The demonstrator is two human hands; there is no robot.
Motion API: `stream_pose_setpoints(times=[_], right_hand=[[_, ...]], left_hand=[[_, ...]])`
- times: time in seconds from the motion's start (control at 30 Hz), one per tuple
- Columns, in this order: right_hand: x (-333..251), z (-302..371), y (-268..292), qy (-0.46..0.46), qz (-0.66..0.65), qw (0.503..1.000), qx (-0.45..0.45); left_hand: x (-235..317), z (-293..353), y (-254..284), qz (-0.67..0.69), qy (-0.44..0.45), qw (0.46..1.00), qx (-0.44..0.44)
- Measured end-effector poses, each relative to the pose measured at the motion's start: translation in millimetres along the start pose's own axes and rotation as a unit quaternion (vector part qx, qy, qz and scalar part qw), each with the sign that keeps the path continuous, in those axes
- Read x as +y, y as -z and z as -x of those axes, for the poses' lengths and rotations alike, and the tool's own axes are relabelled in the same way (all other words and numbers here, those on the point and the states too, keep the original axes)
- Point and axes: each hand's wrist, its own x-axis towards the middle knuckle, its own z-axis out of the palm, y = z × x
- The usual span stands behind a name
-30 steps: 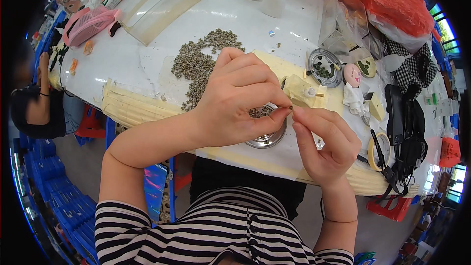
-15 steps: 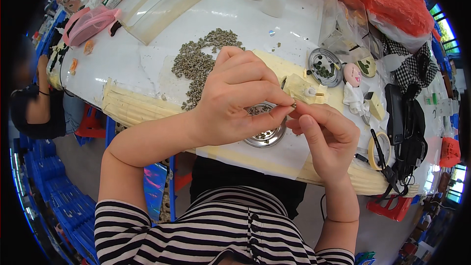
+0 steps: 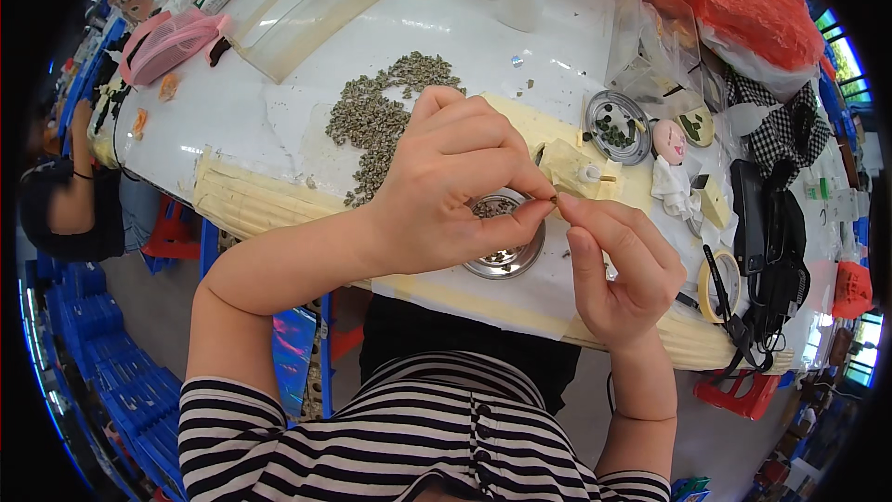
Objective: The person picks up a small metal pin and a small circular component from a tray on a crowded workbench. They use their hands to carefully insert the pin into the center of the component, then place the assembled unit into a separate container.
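Between the thumb and forefinger of my left hand (image 3: 460, 181) is pinched a tiny dark metallic piece (image 3: 556, 200), too small to name. Its tip meets the forefinger of my right hand (image 3: 624, 265), whose thumb stands apart from that finger. Just below my left fingers, partly hidden by them, sits a round shiny metal dish (image 3: 516, 268) with small grey-brown pieces in it. Behind my left hand a heap of similar small grey-brown pieces (image 3: 367, 116) lies on the white table (image 3: 279, 121).
A cream-coloured block with a small peg (image 3: 581, 170) stands beyond my fingertips. To its right are a metal dish of dark green bits (image 3: 618, 130), a tape roll (image 3: 718, 286) and a black strap bag (image 3: 780, 270). A red plastic bag (image 3: 757, 14) lies far right. Another person (image 3: 70, 209) sits at left.
My right thumb has drawn away from its forefinger, and the right hand has shifted slightly. My left hand keeps its pinch in nearly the same place.
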Motion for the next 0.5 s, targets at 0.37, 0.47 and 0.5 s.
stream_pose_setpoints(times=[0.37,0.47,0.5], right_hand=[[4.4,-0.6,0.7,0.046,0.058,0.997,0.015],[0.3,-3.3,0.9,0.001,0.008,1.0,0.004],[-0.4,-1.9,0.4,-0.035,-0.022,0.999,-0.003]], left_hand=[[-0.5,-0.3,-1.5,0.003,0.001,1.0,-0.008],[-0.5,1.0,-0.1,-0.003,0.004,1.0,-0.014],[-0.7,0.1,-0.6,0.001,-0.004,1.0,-0.01]])
